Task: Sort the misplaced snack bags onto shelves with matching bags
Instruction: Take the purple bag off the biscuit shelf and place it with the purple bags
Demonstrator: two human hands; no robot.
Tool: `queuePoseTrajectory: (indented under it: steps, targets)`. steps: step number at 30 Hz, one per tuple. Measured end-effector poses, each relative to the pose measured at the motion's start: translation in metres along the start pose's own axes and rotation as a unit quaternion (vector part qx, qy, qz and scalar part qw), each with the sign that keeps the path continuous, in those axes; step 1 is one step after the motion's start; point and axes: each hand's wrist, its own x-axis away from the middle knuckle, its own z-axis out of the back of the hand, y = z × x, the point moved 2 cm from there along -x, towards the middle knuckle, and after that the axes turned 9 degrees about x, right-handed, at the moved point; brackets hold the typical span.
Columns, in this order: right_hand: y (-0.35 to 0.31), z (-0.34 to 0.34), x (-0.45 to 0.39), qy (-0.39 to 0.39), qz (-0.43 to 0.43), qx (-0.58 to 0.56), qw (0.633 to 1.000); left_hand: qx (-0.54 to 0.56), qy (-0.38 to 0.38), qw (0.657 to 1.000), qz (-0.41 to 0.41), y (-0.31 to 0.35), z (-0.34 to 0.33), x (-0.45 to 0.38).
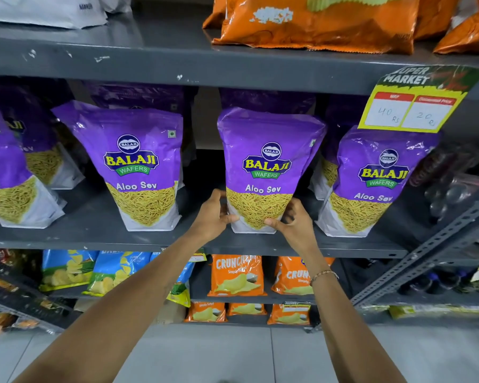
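A purple Aloo Sev bag (266,164) stands upright on the grey middle shelf (94,233), among matching purple Aloo Sev bags: one to its left (138,167), one to its right (376,181), more behind. My left hand (213,214) grips the bag's lower left corner. My right hand (293,221) grips its lower right corner. Both thumbs press on the bag's white bottom front.
Orange snack bags (315,20) lie on the shelf above, with a white bag (44,9) at the top left. A yellow price tag (409,106) hangs at the right. Blue chip bags (67,269) and orange Crunch bags (237,275) fill the lower shelves. Slotted metal uprights (440,244) stand at the right.
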Motion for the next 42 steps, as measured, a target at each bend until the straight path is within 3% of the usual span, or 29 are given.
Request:
queuePoseTrajectory:
  steps: [14, 16, 19, 20, 25, 30, 33, 35, 37, 42]
  targets:
    - [-0.005, -0.007, 0.011, -0.020, 0.016, -0.011, 1.000, -0.013, -0.016, 1.000, 0.004, -0.003, 0.004, 0.007]
    - [-0.007, -0.010, 0.023, 0.044, 0.025, 0.000, 0.999, -0.015, 0.016, 1.000, -0.020, -0.007, 0.009, 0.019]
    - [-0.013, -0.029, 0.058, 0.212, 0.066, 0.055, 0.973, -0.004, 0.107, 0.993, -0.054, -0.013, 0.027, 0.044]
    - [-0.017, -0.042, 0.068, 0.216, 0.093, 0.066, 0.970, 0.009, 0.136, 0.989, -0.050, -0.016, 0.034, 0.052]
    - [-0.052, -0.118, 0.065, 0.062, 0.165, 0.037, 0.984, 0.054, 0.287, 0.956, -0.017, -0.034, 0.095, 0.087]
    - [-0.076, -0.185, 0.021, -0.143, 0.050, 0.013, 0.988, -0.004, 0.386, 0.922, 0.016, -0.059, 0.165, 0.090]
    - [-0.078, -0.206, 0.006, -0.195, 0.032, 0.000, 0.980, -0.096, 0.302, 0.943, 0.097, -0.072, 0.193, 0.075]
    - [-0.080, -0.214, 0.004, -0.190, 0.023, -0.011, 0.981, -0.104, 0.192, 0.965, 0.145, -0.077, 0.204, 0.063]
    - [-0.087, -0.218, 0.008, -0.164, 0.016, -0.006, 0.986, -0.096, 0.102, 0.980, 0.144, -0.088, 0.210, 0.052]
    - [-0.098, -0.229, 0.018, -0.110, 0.014, -0.019, 0.994, -0.045, 0.079, 0.990, 0.106, -0.076, 0.211, 0.051]
